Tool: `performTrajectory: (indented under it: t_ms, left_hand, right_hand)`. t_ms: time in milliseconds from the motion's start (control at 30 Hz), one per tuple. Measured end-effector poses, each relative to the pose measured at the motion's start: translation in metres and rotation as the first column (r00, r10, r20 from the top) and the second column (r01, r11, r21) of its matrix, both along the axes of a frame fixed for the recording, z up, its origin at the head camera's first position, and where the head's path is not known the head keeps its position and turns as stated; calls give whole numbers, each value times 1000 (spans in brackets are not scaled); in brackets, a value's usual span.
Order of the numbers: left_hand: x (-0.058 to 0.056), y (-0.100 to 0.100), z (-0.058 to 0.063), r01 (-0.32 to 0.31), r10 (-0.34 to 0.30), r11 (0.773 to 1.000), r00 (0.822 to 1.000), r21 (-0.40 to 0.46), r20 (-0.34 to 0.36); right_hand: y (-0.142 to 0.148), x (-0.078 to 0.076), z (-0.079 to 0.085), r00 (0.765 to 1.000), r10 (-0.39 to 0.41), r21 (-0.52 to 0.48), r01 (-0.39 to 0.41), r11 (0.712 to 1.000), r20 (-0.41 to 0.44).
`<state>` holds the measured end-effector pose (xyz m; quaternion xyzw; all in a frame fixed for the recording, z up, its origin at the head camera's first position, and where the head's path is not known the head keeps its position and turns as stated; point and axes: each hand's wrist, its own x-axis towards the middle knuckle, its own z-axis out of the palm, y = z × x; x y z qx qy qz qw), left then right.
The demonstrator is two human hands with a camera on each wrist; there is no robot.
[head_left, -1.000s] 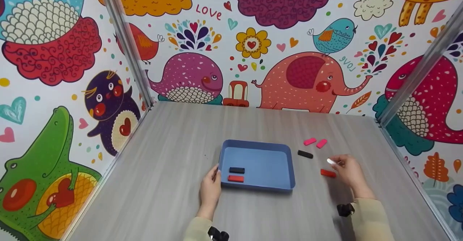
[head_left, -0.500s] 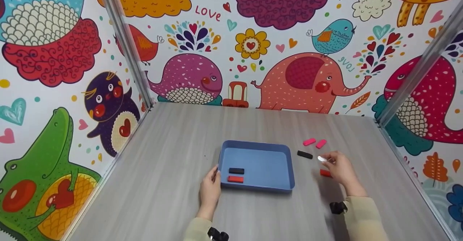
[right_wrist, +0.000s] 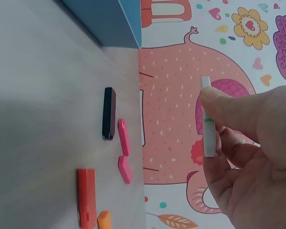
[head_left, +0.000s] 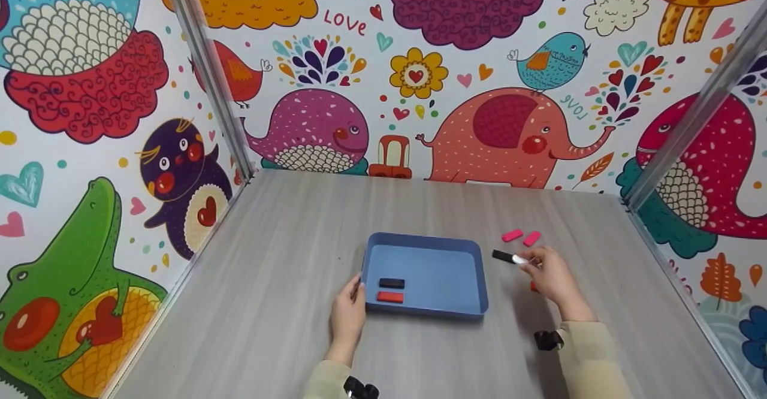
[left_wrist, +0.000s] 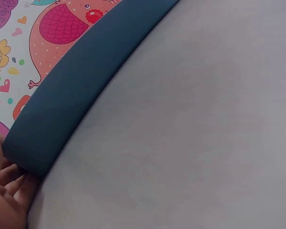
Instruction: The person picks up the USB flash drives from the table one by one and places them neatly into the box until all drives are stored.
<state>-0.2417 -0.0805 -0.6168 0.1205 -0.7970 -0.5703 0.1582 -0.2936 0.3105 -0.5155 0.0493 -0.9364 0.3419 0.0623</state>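
Note:
A blue rectangular tray [head_left: 426,242] lies on the table, and my left hand [head_left: 347,318] grips its near left corner. In the left wrist view my fingers [left_wrist: 20,191] curl at the tray's wall [left_wrist: 76,95]. Inside the tray lie a black block [head_left: 392,283] and a red block [head_left: 390,297], side by side. To the right of the tray, my right hand [head_left: 554,279] pinches a slim white stick [right_wrist: 209,138] with a green line across it. The stick is raised off the table and, in the head view, overlaps the end of a loose black block [head_left: 502,256].
Two pink blocks [head_left: 512,235] lie beyond the loose black one. A red block [right_wrist: 87,198] and an orange piece [right_wrist: 105,220] are also on the table; my right hand mostly covers the red one in the head view. Patterned walls [head_left: 335,123] enclose the table.
My right hand has moved left and slightly away from me, carrying the white stick toward the loose black block. My left hand and the tray have stayed put.

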Motion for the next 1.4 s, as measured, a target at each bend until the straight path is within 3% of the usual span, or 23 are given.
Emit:
performTrajectory:
  t_ms: [633,1400]
  left_hand:
    - [-1,1,0,-6,6,1000,1000,-7,24]
    - [-2,1,2,-9,9,1000,1000,13,22]
  right_hand:
    - [-41,-9,5,995,94,-71,-92,993,20]
    - [-90,-17,4,993,119,-59,-119,991,-14]
